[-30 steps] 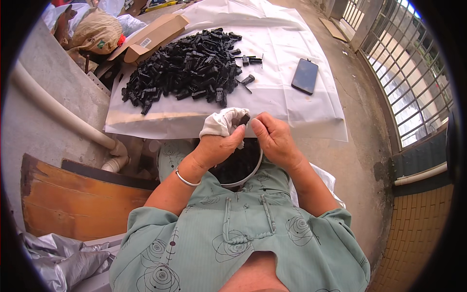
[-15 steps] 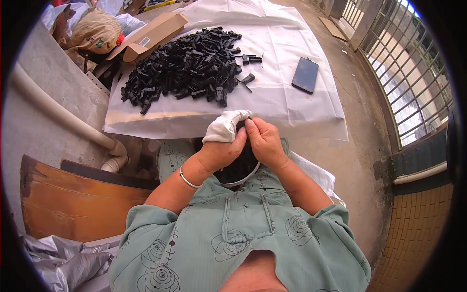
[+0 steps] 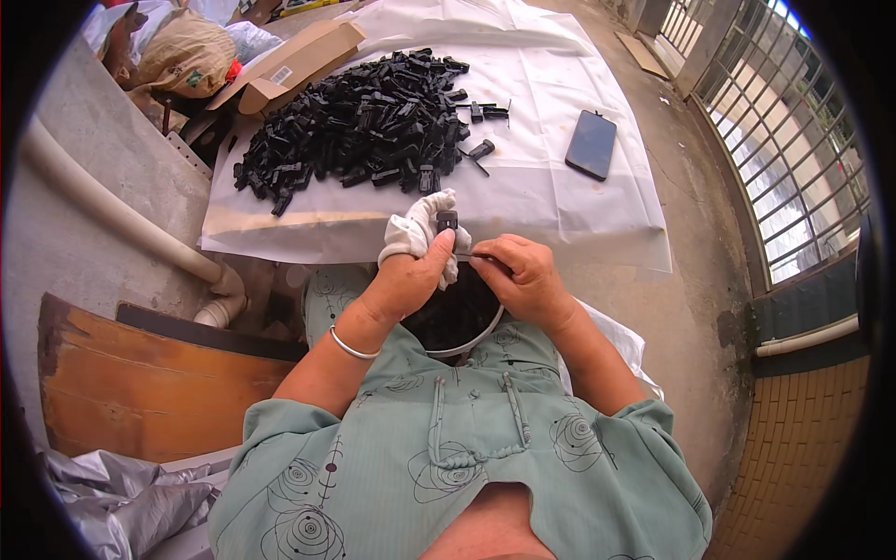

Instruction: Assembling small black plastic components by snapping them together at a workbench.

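My left hand (image 3: 411, 275), partly wrapped in a white cloth (image 3: 411, 231), grips a small black plastic part (image 3: 447, 221) between thumb and fingers. The part stands upright above my thumb. Close by on the right, my right hand (image 3: 525, 273) pinches a thin dark piece (image 3: 481, 256) that points toward the black part; whether the two are joined I cannot tell. Below both hands, between my knees, sits a round container with a white rim (image 3: 467, 349) and dark contents. Beyond them a heap of black plastic parts (image 3: 364, 121) lies on the white sheet (image 3: 532, 219).
A few loose black parts (image 3: 481, 149) lie right of the heap, and a phone (image 3: 591, 145) rests farther right. An open cardboard box (image 3: 299, 70) stands behind the heap. A pipe (image 3: 121, 210) and an orange-brown board (image 3: 159, 387) are at left, a barred gate (image 3: 784, 140) at right.
My hands have drawn apart slightly, the left moving left and the right moving right. The black part in my left hand has come into view, and the cloth has shifted.
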`<control>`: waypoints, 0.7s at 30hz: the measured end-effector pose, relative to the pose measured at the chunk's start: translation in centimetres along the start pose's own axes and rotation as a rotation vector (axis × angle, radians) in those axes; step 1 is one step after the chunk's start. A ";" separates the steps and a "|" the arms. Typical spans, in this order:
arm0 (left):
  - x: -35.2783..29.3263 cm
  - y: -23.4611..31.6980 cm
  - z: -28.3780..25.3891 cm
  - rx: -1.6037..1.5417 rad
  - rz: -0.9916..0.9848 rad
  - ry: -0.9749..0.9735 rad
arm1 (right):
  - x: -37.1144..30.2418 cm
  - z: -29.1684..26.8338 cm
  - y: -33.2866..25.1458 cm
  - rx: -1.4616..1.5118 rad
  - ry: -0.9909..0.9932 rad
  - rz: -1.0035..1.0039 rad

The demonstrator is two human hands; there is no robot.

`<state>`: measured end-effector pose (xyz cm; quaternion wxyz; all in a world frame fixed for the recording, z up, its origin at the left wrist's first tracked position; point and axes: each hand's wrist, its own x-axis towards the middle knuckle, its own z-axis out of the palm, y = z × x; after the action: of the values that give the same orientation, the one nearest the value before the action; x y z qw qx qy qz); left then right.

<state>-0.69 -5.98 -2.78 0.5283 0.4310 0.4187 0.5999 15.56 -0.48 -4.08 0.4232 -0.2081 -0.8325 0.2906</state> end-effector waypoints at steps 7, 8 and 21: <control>-0.4 2.1 0.0 0.210 -0.063 -0.270 | 0.6 -0.9 -1.3 0.193 -0.078 0.302; -0.4 2.2 0.0 0.199 -0.058 -0.331 | 0.7 -0.7 -1.1 0.284 -0.075 0.314; -0.3 1.0 0.5 0.381 0.029 -0.130 | 1.8 -1.3 -2.0 0.187 -0.243 0.306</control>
<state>-0.44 -6.39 -1.72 0.4542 0.5671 0.4835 0.4882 15.40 -0.45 -1.11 0.2880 -0.2551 -0.8056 0.4505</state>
